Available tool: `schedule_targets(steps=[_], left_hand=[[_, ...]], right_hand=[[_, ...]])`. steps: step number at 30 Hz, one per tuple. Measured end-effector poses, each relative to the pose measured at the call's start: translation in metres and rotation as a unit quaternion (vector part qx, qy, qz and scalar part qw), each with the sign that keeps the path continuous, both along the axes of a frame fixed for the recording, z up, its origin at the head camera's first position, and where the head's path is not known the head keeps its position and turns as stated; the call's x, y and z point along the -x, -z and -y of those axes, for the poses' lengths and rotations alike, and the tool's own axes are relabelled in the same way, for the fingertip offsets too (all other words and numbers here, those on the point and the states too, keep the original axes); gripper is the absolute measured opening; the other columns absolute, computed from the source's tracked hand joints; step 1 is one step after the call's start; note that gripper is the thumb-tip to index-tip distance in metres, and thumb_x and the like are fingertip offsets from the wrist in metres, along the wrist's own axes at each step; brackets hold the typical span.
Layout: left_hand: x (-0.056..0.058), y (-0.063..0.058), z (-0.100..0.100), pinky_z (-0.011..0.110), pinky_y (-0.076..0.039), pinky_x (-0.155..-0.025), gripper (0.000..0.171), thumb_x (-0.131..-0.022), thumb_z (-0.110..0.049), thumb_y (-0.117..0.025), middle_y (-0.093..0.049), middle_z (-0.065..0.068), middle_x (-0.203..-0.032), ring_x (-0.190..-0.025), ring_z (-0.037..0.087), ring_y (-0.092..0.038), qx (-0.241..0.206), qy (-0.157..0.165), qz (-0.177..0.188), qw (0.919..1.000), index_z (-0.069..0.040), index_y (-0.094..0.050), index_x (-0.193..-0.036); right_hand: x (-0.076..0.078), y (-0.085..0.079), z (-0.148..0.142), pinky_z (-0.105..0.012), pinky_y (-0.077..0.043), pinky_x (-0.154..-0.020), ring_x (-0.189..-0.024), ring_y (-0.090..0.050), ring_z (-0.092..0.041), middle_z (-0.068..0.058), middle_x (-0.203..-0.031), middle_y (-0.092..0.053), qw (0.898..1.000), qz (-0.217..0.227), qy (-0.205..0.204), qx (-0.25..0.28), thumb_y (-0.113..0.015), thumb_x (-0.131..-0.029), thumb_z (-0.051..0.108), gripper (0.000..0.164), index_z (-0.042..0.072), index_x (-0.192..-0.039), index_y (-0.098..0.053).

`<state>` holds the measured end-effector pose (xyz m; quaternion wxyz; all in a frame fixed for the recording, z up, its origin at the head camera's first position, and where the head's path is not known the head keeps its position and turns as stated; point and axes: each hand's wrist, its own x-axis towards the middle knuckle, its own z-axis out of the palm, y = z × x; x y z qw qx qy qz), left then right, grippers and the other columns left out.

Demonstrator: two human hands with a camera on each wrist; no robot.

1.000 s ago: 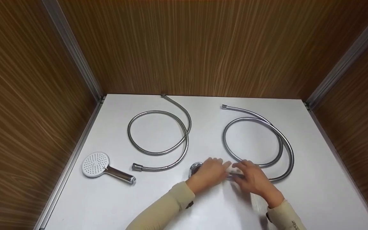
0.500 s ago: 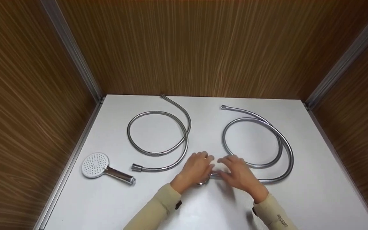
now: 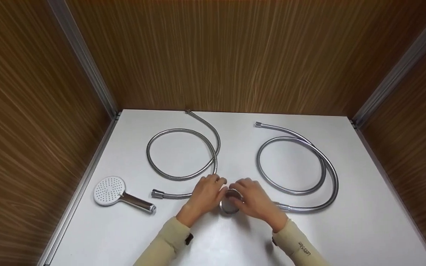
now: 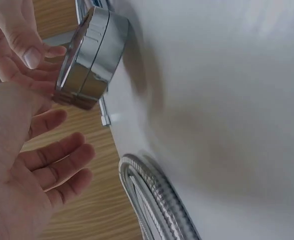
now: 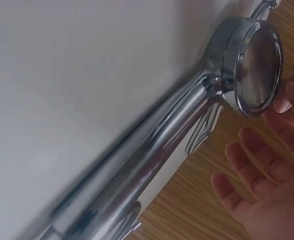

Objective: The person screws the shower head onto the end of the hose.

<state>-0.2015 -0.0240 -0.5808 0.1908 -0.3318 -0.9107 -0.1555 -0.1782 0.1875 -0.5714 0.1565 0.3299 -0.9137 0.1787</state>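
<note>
Two hands, left hand (image 3: 205, 196) and right hand (image 3: 254, 200), apart, fingers loosely extended, flank a chrome shower head (image 3: 228, 207) near the front of the desk (image 3: 222, 249); whether they touch it cannot be told. Leftward lies a white-faced shower head (image 3: 114, 192); farther off, looped left hose (image 3: 216, 157) and right hose (image 3: 336, 181); behind, wooden panels (image 3: 213, 55).

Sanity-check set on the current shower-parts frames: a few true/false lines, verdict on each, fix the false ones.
1. The left hand and right hand are both at the chrome shower head. True.
2. The white-faced shower head lies face down. False: its perforated face is up.
3. The left hose and right hose each cross over themselves. True.
4. The white-faced shower head is joined to the left hose. False: they lie apart.
5. The sleeves are beige. True.
</note>
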Motion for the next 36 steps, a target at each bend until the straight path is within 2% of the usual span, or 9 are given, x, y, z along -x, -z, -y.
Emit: schedule_targets(steps=[4, 15, 21, 26, 33, 36], left_hand=[[-0.002, 0.003, 0.011, 0.039, -0.053, -0.077, 0.019, -0.103, -0.024, -0.065, -0.07, 0.009, -0.099, -0.087, 0.027, -0.068, -0.027, 0.005, -0.011, 0.9996, -0.009, -0.071, -0.112], [-0.004, 0.005, 0.038, 0.041, -0.053, -0.078, 0.015, -0.1, -0.02, -0.069, -0.068, 0.008, -0.094, -0.085, 0.028, -0.067, -0.051, -0.017, -0.02, 0.9984, -0.009, -0.072, -0.11], [-0.004, 0.004, 0.055, 0.043, -0.053, -0.078, 0.016, -0.099, -0.02, -0.071, -0.069, 0.01, -0.097, -0.088, 0.029, -0.067, -0.056, -0.04, -0.016, 0.9975, -0.009, -0.072, -0.11], [-0.004, 0.005, 0.073, 0.045, -0.053, -0.077, 0.016, -0.098, -0.019, -0.072, -0.07, 0.011, -0.099, -0.09, 0.031, -0.067, -0.062, -0.067, -0.017, 0.9957, -0.009, -0.072, -0.11], [-0.005, 0.008, 0.09, 0.044, -0.053, -0.085, 0.018, -0.101, -0.021, -0.07, -0.07, 0.01, -0.101, -0.093, 0.03, -0.067, -0.054, -0.091, 0.009, 0.9943, -0.007, -0.072, -0.113], [-0.008, 0.007, 0.096, 0.045, -0.053, -0.083, 0.018, -0.102, -0.022, -0.069, -0.071, 0.01, -0.102, -0.095, 0.029, -0.068, -0.052, -0.1, 0.018, 0.9935, -0.008, -0.073, -0.113]], right_hand=[[0.001, 0.0, 0.011, -0.044, -0.053, -0.083, -0.1, -0.066, -0.023, -0.001, -0.106, -0.072, 1.0, 0.015, -0.002, -0.006, -0.079, -0.091, 0.026, 0.028, 0.013, -0.115, -0.073], [0.006, 0.005, 0.036, -0.042, -0.053, -0.081, -0.097, -0.065, -0.022, -0.003, -0.106, -0.073, 1.0, 0.018, -0.024, 0.0, -0.077, -0.094, 0.029, 0.03, 0.011, -0.117, -0.072], [0.008, 0.005, 0.042, -0.043, -0.054, -0.084, -0.099, -0.066, -0.023, -0.004, -0.107, -0.073, 0.999, 0.023, -0.022, 0.005, -0.077, -0.095, 0.028, 0.029, 0.011, -0.117, -0.072], [0.011, 0.006, 0.051, -0.043, -0.055, -0.085, -0.101, -0.066, -0.024, -0.005, -0.112, -0.073, 0.999, 0.045, -0.023, 0.007, -0.075, -0.097, 0.029, 0.031, 0.009, -0.121, -0.072], [0.016, 0.003, 0.064, -0.044, -0.055, -0.087, -0.103, -0.066, -0.025, -0.006, -0.115, -0.073, 0.997, 0.061, -0.036, 0.016, -0.071, -0.1, 0.028, 0.031, 0.007, -0.123, -0.071], [0.017, 0.0, 0.07, -0.043, -0.055, -0.089, -0.105, -0.066, -0.026, -0.006, -0.116, -0.072, 0.997, 0.07, -0.04, 0.013, -0.07, -0.101, 0.03, 0.031, 0.008, -0.124, -0.071]])
